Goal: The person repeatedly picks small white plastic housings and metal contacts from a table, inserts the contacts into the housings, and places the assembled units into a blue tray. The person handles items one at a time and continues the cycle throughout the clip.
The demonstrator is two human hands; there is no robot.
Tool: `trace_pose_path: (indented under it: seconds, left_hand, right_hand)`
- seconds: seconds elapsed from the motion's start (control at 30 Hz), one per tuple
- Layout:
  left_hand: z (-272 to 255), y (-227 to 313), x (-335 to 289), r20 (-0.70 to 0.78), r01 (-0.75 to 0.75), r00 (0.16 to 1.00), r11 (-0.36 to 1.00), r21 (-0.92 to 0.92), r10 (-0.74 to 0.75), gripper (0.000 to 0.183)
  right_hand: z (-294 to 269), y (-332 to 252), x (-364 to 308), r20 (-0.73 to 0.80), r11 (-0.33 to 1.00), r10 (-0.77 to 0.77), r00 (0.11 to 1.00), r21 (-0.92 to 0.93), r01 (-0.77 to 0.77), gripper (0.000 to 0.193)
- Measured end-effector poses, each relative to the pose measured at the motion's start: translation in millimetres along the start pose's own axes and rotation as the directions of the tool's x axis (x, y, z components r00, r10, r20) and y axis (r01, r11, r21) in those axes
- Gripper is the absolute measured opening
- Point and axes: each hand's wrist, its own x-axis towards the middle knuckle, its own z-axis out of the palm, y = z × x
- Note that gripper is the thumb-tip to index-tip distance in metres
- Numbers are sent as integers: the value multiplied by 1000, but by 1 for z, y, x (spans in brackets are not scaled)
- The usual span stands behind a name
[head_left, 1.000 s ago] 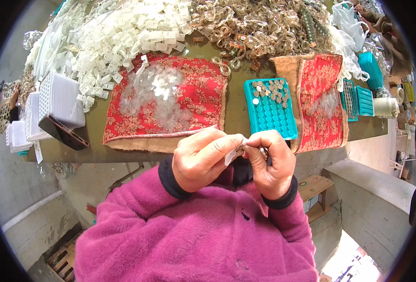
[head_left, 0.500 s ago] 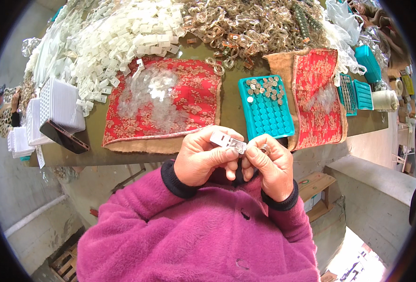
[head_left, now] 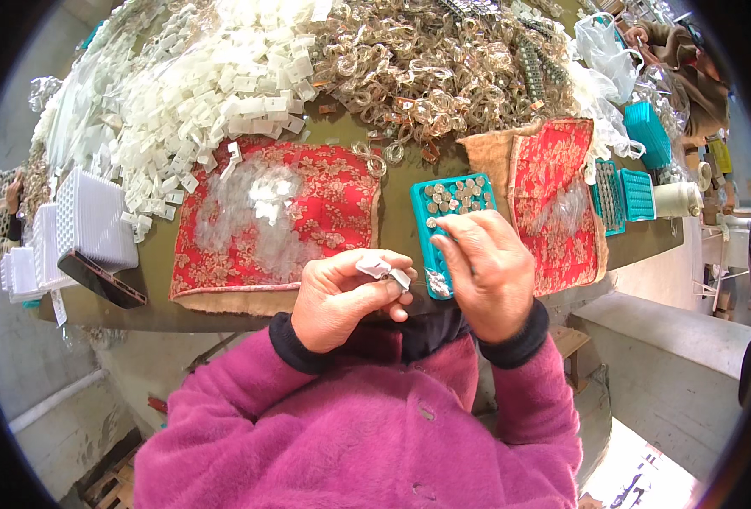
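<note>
My left hand is closed in a pinch on a small white plastic case. A whitish flap sticks out beside it at the fingertips. My right hand leans over a teal tray of round pockets, thumb and forefinger bent together at a silvery button cell by the left rim. Several more button cells lie in the far pockets. A shiny crumpled-looking piece shows at the tray's near corner, below my right hand. Whether that hand touches it I cannot tell.
Red flowered cloths lie either side of the tray, with clear plastic bits on them. Behind are heaps of white plastic cases and coiled clear cords. White trays and a phone stand left, a thread spool right.
My right hand has left the left hand and moved over the teal tray. My left hand keeps the white case, now tilted. The view has shifted, so the table sits lower.
</note>
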Motion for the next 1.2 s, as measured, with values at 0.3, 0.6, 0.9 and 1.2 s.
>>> trace_pose_path:
  seconds: [0.3, 0.6, 0.9, 1.2]
  left_hand:
    - [-1, 7, 15, -10, 117, 993, 993, -33, -117, 27]
    - [2, 2, 19, 61, 5, 998, 1000, 23, -7, 23]
    - [-1, -1, 17, 93, 12, 995, 993, 113, -23, 23]
    - [2, -2, 15, 33, 58, 998, 998, 30, -59, 20]
  right_hand:
    - [11, 5, 11, 58, 981, -20, 998, -190, 31, 20]
    - [8, 5, 12, 95, 989, -39, 995, -140, 52, 21]
    - [16, 12, 30, 108, 966, -143, 984, -200, 162, 22]
    - [11, 9, 21, 148, 950, -105, 983, -279, 144, 15]
